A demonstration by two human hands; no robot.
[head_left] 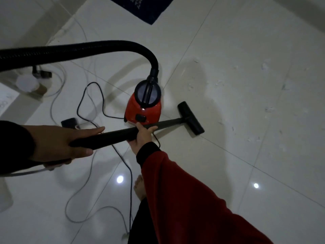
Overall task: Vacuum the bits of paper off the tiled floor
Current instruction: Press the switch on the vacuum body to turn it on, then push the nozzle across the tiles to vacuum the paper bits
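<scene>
A small red vacuum cleaner stands on the white tiled floor. Its black ribbed hose arcs up and off to the left. My left hand grips the near end of the black wand. Further along the wand my right hand, in a red sleeve with a black cuff, is shut around it. The black floor head rests on the tiles to the right of the cleaner. Small white bits of paper lie scattered over the tiles beyond and right of the head.
A black power cord and a pale cable loop over the floor on the left. A black adapter sits by a white power strip. A dark blue mat lies at the top. My bare foot stands below the wand.
</scene>
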